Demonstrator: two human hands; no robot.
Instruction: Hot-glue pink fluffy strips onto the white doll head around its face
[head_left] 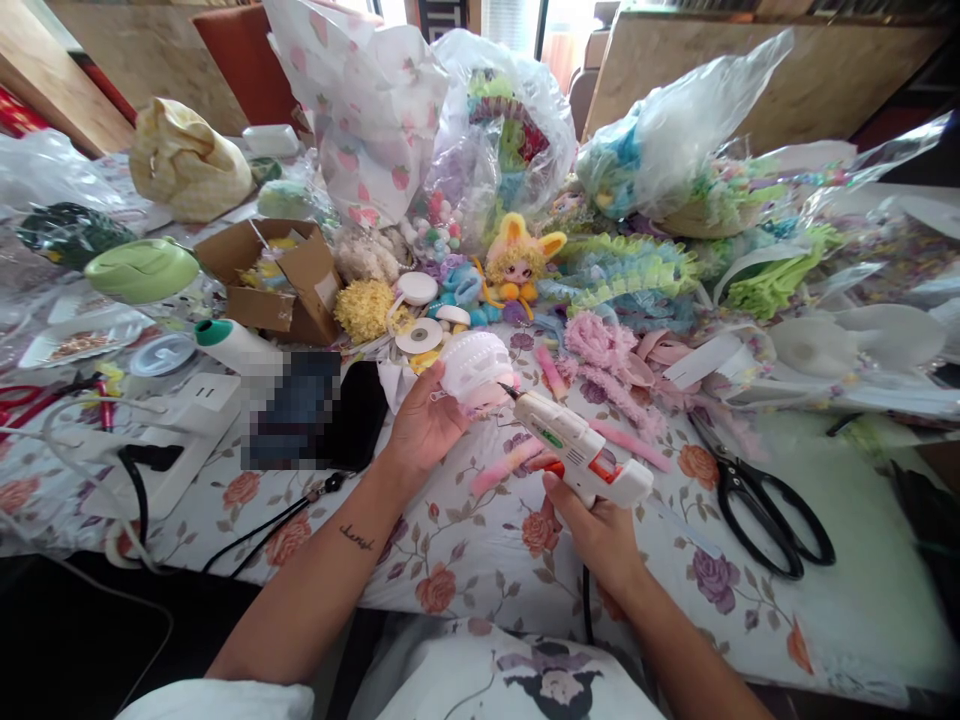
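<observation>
My left hand (426, 432) is closed around a small doll's head (475, 368) with a white lacy cover and a bit of pink at its lower edge. My right hand (602, 532) grips a white hot glue gun (566, 438) with an orange trigger. The gun's dark nozzle points left, close to the doll head's right side; whether it touches, I cannot tell. Pink fuzzy stems (510, 466) lie on the flowered tablecloth (450, 540) beneath the gun. A black cord hangs from the gun's handle.
Black-handled scissors (765, 505) lie at the right. A black phone (360, 415) and a white power strip (184, 435) are at the left. Behind stand a cardboard box (300, 285), a yellow-eared doll (517, 265), pink yarn (600, 342) and a strawberry-print bag (364, 110).
</observation>
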